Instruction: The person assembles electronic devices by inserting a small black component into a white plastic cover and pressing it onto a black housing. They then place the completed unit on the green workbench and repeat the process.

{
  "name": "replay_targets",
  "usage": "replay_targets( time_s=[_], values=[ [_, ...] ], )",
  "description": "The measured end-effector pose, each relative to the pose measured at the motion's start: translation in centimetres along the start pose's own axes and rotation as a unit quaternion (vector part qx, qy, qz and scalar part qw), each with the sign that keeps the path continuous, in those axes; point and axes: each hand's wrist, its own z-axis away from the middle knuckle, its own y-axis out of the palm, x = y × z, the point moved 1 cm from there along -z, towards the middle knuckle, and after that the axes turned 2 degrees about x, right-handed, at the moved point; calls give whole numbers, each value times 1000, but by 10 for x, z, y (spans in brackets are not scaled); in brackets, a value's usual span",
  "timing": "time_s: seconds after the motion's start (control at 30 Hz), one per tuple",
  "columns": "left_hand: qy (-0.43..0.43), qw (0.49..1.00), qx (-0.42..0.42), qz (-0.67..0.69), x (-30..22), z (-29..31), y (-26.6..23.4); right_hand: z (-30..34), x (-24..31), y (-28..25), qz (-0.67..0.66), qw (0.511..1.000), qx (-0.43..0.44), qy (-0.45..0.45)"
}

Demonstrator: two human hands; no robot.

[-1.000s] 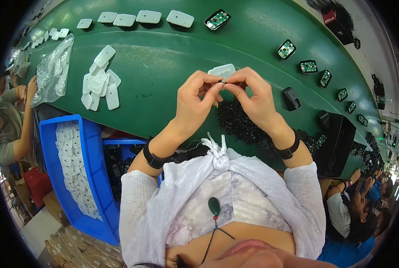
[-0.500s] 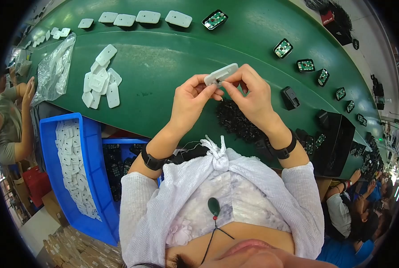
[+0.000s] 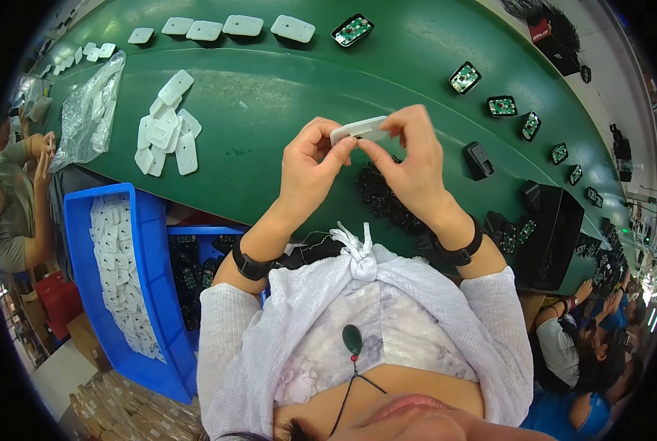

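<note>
My left hand (image 3: 310,162) pinches the near-left end of a white plastic cover (image 3: 369,129), raised over the green table. My right hand (image 3: 418,165) holds the cover's other end, its thumb close to my left thumb at the near edge. Between the thumbs there may be a small dark part, but it is too small and covered to make out. Under my right hand lies a heap of small black parts (image 3: 376,192), partly hidden by that hand. A loose pile of similar white covers (image 3: 163,132) lies to the left.
Black housings with green circuit boards (image 3: 353,30) curve along the far side and right; white-topped ones (image 3: 293,28) stand far left. A black housing (image 3: 478,161) and black bin (image 3: 552,239) are at right. A blue crate (image 3: 133,279) of white covers sits lower left. Other people work at both sides.
The cover has tilted, showing more of its edge, and shifted slightly left. My right hand's fingers have moved along its far end.
</note>
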Motion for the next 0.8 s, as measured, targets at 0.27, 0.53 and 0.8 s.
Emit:
replay_targets(
  time_s=[0.27,0.53,0.8],
  values=[
    [-49,998,34,-33,-2,-3,-1,-11,-13,-12,-151,957,176,173],
    [-82,995,50,-27,2,-11,-9,-20,-31,-3,-310,876,243,278],
    [-127,988,8,85,19,-38,-41,-62,-57,18,-290,843,370,260]
  ],
)
